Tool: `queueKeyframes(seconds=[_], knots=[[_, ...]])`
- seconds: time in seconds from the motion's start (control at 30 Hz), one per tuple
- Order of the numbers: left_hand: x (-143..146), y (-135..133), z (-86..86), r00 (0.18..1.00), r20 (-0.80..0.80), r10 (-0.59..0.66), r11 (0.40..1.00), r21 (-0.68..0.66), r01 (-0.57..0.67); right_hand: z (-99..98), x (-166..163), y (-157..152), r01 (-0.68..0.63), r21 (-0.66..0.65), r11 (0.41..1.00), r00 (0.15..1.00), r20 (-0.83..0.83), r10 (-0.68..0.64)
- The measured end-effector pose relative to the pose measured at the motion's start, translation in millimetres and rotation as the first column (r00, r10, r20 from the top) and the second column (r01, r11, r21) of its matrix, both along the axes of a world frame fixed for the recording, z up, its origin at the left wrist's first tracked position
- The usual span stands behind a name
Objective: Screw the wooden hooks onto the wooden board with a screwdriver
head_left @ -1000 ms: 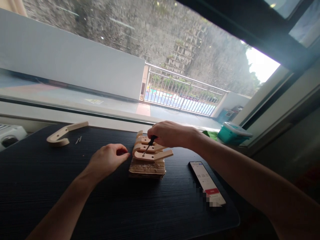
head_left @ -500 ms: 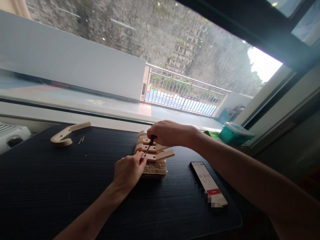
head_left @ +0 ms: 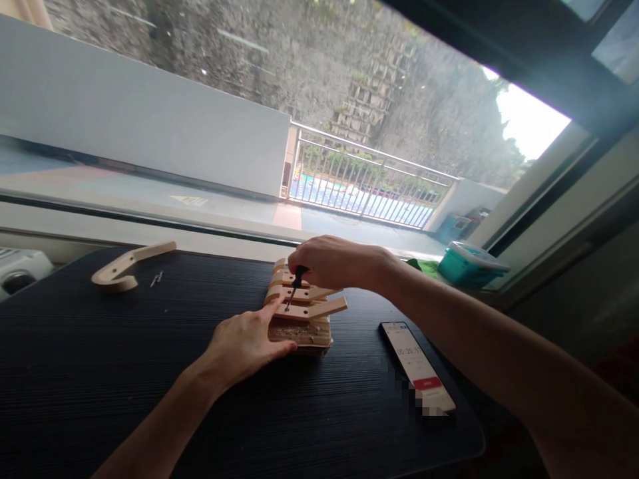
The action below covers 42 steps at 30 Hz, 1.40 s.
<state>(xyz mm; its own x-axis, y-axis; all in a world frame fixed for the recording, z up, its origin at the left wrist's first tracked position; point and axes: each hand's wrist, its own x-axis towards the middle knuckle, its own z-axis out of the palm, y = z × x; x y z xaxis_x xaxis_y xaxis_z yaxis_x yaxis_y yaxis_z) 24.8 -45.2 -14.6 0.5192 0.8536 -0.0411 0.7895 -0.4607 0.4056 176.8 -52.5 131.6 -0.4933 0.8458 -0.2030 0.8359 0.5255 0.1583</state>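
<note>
My right hand (head_left: 327, 261) is closed around the dark handle of a screwdriver (head_left: 298, 278). The tool stands nearly upright, its tip at a hole in the nearest wooden hook (head_left: 297, 312). That pale hook lies on a rough, layered brown block (head_left: 300, 333), which has bits of debris on its front part. More hooks of the same shape sit in a row behind it, partly covered by my right hand. My left hand (head_left: 244, 340) rests at the block's left side with thumb and forefinger spread; the forefinger reaches the hook's left end and the thumb lies along the block's front.
A loose wooden hook (head_left: 116, 271) and a few small screws (head_left: 156, 279) lie on the dark table (head_left: 124, 372) at left. A phone (head_left: 419, 366) showing a timer lies at right. A teal box (head_left: 469, 264) stands by the window, beside a green cloth (head_left: 423, 267).
My left hand has gone from pinching near the screwdriver's tip to spreading its thumb and forefinger along the block. The right hand keeps the screwdriver at the same hole.
</note>
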Motion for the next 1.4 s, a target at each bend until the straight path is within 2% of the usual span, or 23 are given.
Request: queueKeyframes(seconds=[0.13, 0.2, 0.33, 0.43, 0.5, 0.6, 0.7, 0.97, 1.03, 1.17, 1.3, 1.4], knots=[[-15, 7, -0.8, 0.991, 0.037, -0.128, 0.992, 0.023, 0.127, -1.1, 2, 0, 0.001, 0.003, 1.0, 1.0, -0.007, -0.001], [-22, 13, -2.9, 0.986, 0.057, -0.153, 0.987, 0.06, 0.15, -3.1, 2, 2, 0.001, -0.006, 1.0, 1.0, -0.011, -0.002], [-26, 25, -9.3, 0.996, 0.057, -0.063, 0.981, 0.186, 0.051, -6.9, -1, 6, 0.005, -0.015, 1.0, 0.999, 0.041, -0.004], [-19, 30, -17.5, 0.987, 0.16, 0.03, 0.973, 0.219, -0.065, -6.4, -5, 11, 0.011, 0.0, 1.0, 0.998, 0.064, -0.011], [-11, 33, -25.3, 0.97, 0.229, 0.08, 0.969, 0.212, -0.129, -4.7, -7, 14, 0.025, 0.007, 1.0, 0.997, 0.076, -0.025], [-2, 40, -37.7, 0.944, 0.312, 0.103, 0.982, 0.119, -0.147, -2.5, -7, 20, 0.036, 0.007, 0.999, 0.995, 0.091, -0.037], [1, 47, -44.9, 0.925, 0.377, 0.041, 0.999, 0.008, -0.047, -1.6, -6, 24, 0.051, 0.004, 0.999, 0.995, 0.085, -0.051], [-6, 40, -36.3, 0.877, 0.46, -0.14, 0.981, -0.054, 0.185, 1.4, -4, 6, 0.078, -0.049, 0.996, 0.996, 0.053, -0.075], [-6, 36, -33.5, 0.867, 0.481, -0.132, 0.988, -0.009, 0.156, 0.7, -2, -2, 0.076, -0.053, 0.996, 0.997, 0.028, -0.074], [5, 28, -27.8, 0.85, 0.523, -0.06, 0.982, 0.186, -0.045, -2.1, 2, -8, 0.062, -0.029, 0.998, 0.998, 0.006, -0.062], [20, 24, -25.7, 0.857, 0.512, -0.056, 0.992, 0.128, -0.012, -2.5, 4, -3, 0.049, -0.029, 0.998, 0.999, -0.021, -0.05], [28, 30, -26.0, 0.862, 0.504, -0.052, 0.996, 0.089, 0.007, -0.4, 4, 0, 0.066, -0.062, 0.996, 0.997, -0.027, -0.068]])
